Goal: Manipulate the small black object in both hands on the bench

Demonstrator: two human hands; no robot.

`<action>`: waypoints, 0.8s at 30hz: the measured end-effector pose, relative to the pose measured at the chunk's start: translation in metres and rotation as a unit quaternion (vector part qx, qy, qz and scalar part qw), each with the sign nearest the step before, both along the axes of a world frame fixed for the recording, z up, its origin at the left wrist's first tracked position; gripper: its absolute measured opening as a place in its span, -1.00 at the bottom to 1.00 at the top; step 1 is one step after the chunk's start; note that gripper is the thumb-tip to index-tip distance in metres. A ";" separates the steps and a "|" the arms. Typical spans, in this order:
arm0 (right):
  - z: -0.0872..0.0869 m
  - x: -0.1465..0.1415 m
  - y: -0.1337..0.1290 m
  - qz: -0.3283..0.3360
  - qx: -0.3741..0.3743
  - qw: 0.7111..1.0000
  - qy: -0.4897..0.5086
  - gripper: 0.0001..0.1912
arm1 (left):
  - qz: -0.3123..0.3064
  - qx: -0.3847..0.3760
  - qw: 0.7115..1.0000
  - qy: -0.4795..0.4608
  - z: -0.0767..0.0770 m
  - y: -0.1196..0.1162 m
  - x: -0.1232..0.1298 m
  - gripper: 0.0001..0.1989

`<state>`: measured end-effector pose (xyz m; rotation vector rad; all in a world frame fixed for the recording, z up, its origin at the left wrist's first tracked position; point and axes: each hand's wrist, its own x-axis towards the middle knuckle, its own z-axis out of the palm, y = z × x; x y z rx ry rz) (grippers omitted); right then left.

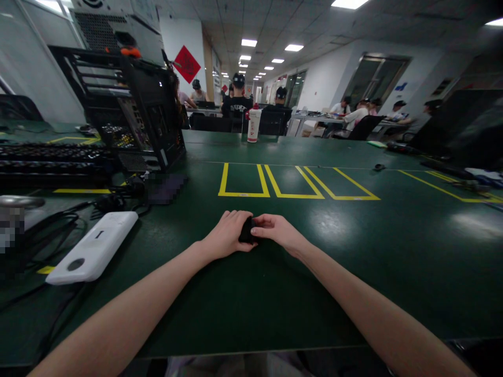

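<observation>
A small black object [247, 231] sits between my two hands, just above or on the green table [251, 309]; its kind I cannot make out. My left hand [226, 232] is wrapped round its left side, thumb toward me and fingers on the far side. From the right, my right hand [277, 230] pinches at its edge with thumb and fingertips. Part of the object is hidden behind the fingers. Yellow tape outlines [243, 195] lie on the table just beyond both hands.
An opened black computer case [151, 115] stands at the left. Nearer are a white power bank [94, 248] and black cables [43, 262]. A white cup [253, 124] stands at the table's far edge. Dark items [467, 180] lie at the far right. Several people sit in the background.
</observation>
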<state>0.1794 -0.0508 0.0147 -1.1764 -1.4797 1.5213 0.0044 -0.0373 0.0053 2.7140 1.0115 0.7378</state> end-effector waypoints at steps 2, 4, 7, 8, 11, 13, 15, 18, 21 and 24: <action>0.002 -0.002 -0.001 -0.008 -0.030 0.999 0.017 -0.67 | 0.004 0.007 1.000 0.001 -0.001 0.001 0.000 -0.41; 0.002 -0.003 -0.003 -0.019 -0.039 0.999 0.030 -0.65 | 0.001 0.010 1.000 0.002 -0.002 0.001 0.000 -0.40; 0.000 -0.006 -0.010 -0.034 0.002 0.999 0.025 -0.66 | -0.003 0.009 1.000 0.002 -0.003 0.002 -0.001 -0.40; -0.001 -0.006 -0.013 -0.037 0.023 0.999 0.021 -0.69 | -0.003 0.009 1.000 0.001 -0.003 0.002 -0.001 -0.40; -0.004 -0.007 -0.019 -0.025 0.088 0.996 0.012 -0.72 | -0.005 0.010 1.000 -0.001 -0.003 0.003 -0.001 -0.41; -0.007 -0.006 -0.021 -0.014 0.121 0.993 0.004 -0.70 | -0.005 0.009 1.000 -0.005 -0.003 0.004 -0.001 -0.42; -0.009 -0.006 -0.021 -0.013 0.140 0.990 -0.006 -0.72 | -0.009 0.006 1.000 -0.007 -0.002 0.003 -0.001 -0.42; -0.010 -0.005 -0.019 -0.030 0.139 0.990 -0.006 -0.78 | -0.014 0.004 1.000 -0.008 -0.001 0.003 -0.001 -0.42; -0.009 -0.006 -0.017 -0.036 0.113 0.993 0.019 -0.80 | -0.009 0.008 1.000 -0.005 0.000 0.001 -0.001 -0.42; -0.003 -0.006 -0.016 -0.028 0.068 0.997 0.039 -0.78 | -0.007 0.010 1.000 -0.003 0.002 -0.002 -0.001 -0.43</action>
